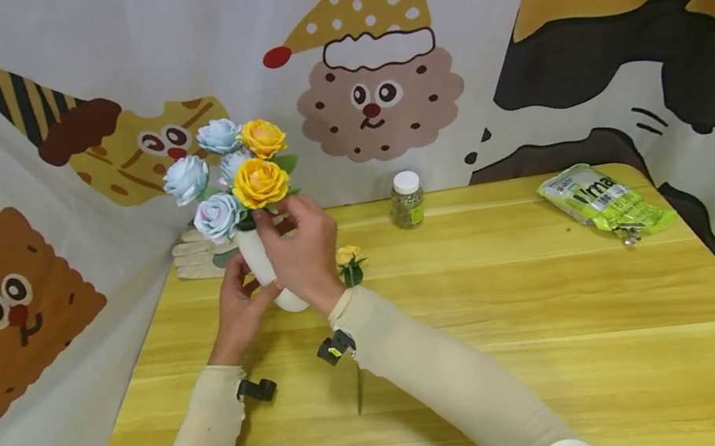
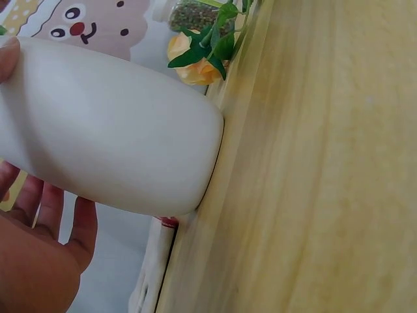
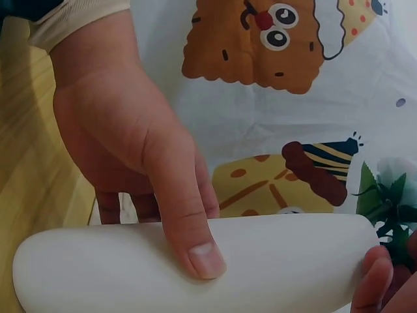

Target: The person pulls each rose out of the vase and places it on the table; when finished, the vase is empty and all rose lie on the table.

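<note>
A white vase (image 1: 255,257) stands at the left of the table, its base against the tabletop in the left wrist view. My left hand (image 1: 241,315) grips its lower body, thumb (image 3: 203,257) across the near side and fingers behind. Out of the vase rise several pale blue roses (image 1: 186,180) and two yellow ones. At the mouth, my right hand (image 1: 305,252) pinches the lower yellow rose (image 1: 260,183) just under its bloom; its stem is hidden by the fingers. Another yellow rose (image 1: 349,254) lies on the table beside the right wrist, stem toward me.
White work gloves (image 1: 190,258) lie behind the vase at the left edge. Farther back stands a clear jar (image 1: 408,207) with a white lid and green bits inside. A green and silver packet (image 1: 601,200) rests at the right rear. Printed cloth hangs behind the wooden table (image 1: 560,315).
</note>
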`<move>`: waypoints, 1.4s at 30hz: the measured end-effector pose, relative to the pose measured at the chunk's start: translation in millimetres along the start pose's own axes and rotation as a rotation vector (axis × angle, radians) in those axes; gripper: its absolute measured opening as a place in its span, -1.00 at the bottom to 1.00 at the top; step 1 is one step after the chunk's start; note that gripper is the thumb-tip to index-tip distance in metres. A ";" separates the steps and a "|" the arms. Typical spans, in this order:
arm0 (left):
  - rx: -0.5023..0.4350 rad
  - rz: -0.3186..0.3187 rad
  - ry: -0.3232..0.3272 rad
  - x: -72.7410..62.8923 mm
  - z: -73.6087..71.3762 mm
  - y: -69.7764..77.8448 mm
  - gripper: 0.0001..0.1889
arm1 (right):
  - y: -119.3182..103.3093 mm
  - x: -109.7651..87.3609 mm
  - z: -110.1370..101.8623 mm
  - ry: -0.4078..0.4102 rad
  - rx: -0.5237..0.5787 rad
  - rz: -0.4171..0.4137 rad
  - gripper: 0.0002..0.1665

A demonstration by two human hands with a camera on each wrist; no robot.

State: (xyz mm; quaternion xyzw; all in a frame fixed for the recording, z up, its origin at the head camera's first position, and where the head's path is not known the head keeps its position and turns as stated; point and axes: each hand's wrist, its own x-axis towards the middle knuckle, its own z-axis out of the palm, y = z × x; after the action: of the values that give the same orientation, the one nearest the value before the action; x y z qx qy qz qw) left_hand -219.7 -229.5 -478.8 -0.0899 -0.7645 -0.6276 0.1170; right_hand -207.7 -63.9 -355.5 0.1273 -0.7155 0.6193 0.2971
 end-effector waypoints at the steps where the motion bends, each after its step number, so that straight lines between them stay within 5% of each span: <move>1: -0.001 -0.002 0.001 -0.1 -0.1 0.3 -0.35 | 0.0 -0.4 -0.2 -0.004 0.005 -0.002 -0.86; 20: -0.006 0.007 0.000 -1.4 0.9 -0.3 -0.34 | -5.7 3.4 0.4 0.121 0.205 0.016 -0.78; 29: -0.010 0.004 0.013 -1.0 1.7 -2.4 -0.36 | -9.4 16.4 -0.8 0.210 0.307 0.082 -0.74; 42: -0.005 0.011 0.013 -0.7 2.3 -4.6 -0.35 | -23.0 42.3 -15.7 0.241 0.436 0.065 -0.74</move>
State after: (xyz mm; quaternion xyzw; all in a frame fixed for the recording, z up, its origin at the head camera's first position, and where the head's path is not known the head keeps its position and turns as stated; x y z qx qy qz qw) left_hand -220.5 -228.1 -483.7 -0.0906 -0.7615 -0.6295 0.1252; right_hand -224.2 -45.5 -311.3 0.0906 -0.5282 0.7789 0.3257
